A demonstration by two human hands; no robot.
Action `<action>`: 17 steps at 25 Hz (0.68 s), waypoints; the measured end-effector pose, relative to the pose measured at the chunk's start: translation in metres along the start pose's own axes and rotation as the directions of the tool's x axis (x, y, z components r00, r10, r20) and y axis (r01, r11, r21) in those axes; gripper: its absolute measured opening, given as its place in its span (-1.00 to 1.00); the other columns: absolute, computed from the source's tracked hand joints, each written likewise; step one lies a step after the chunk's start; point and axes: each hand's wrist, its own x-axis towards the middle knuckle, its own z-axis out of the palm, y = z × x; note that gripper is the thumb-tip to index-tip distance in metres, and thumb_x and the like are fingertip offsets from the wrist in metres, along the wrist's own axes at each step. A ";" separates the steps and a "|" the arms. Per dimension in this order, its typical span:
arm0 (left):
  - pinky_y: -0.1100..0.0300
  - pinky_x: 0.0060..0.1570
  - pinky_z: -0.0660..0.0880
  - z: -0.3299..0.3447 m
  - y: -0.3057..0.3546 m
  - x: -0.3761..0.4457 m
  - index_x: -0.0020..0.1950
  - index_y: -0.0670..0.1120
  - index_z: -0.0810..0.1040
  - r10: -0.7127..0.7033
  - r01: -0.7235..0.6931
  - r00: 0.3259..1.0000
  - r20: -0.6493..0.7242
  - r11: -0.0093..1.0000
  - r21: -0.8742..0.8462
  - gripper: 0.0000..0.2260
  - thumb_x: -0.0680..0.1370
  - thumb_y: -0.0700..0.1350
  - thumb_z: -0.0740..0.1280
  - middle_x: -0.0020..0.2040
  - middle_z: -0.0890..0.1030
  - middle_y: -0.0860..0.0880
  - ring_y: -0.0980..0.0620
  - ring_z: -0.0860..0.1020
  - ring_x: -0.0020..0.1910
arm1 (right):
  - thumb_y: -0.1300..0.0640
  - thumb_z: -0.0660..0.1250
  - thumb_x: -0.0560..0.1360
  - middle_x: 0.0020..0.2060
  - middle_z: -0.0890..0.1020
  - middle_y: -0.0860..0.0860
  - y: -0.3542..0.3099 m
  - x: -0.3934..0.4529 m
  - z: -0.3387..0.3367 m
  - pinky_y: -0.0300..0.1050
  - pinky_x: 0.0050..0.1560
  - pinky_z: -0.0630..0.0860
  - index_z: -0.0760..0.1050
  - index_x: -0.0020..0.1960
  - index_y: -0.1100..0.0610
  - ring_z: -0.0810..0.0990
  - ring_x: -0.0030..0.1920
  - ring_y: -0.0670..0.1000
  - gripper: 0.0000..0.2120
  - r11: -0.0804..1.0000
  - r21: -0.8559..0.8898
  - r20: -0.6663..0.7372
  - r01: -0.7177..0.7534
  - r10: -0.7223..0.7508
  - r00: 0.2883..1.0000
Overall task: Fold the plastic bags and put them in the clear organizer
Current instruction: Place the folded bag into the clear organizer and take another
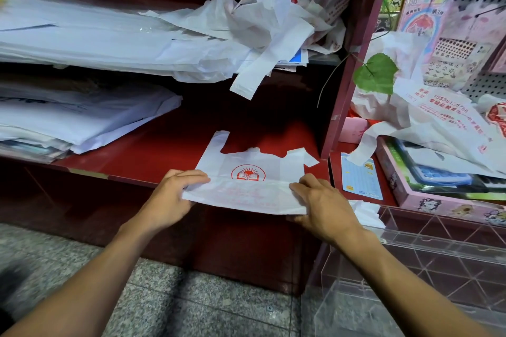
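**Bag mid-fold at front edge of red shelf**

White plastic bag (253, 172) with a red sun-and-book emblem lies flat on the lower red shelf (153, 153), handles pointing toward the back. Its near portion is lifted and turned over the shelf's front edge.

Left hand (171, 194): grip pinches the bag's near-left corner, thumb on top, fingers curled under the plastic.

Right hand (320, 205): grip pinches the near-right corner, fingers spread across the upper face of the fold, thumb side beneath.

Clear organizer (427, 262): lower right, just beside the right forearm, standing on the speckled stone floor (169, 298); angular faceted walls. A crumpled white piece (365, 212) sits at its far rim; whether that lies inside I cannot tell.

Upper shelf: loose heap of crumpled white bags (262, 22), one handle dangling down over the edge. Left of it, flat stacks of white sheeting (82, 38) on both levels.

Right bay: more printed white bags (443, 117) draped over a pink box (438, 200) of stationery; a blue card (361, 178) lies on the red surface near the right hand; a green leaf (376, 72) hangs on a thin stem.
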 end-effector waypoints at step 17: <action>-0.03 0.21 0.50 -0.016 0.016 -0.006 -0.07 0.01 0.69 -0.297 0.245 0.952 -0.078 0.888 -0.388 -0.94 0.50 -0.04 0.44 -0.07 0.71 0.05 0.06 0.65 0.04 | 0.06 0.35 0.56 -0.47 0.50 -0.12 0.010 0.012 -0.005 -0.17 -0.28 0.37 0.52 -0.33 0.15 0.42 -0.40 -0.14 -0.69 0.708 0.663 -0.081 -0.241 0.388 0.918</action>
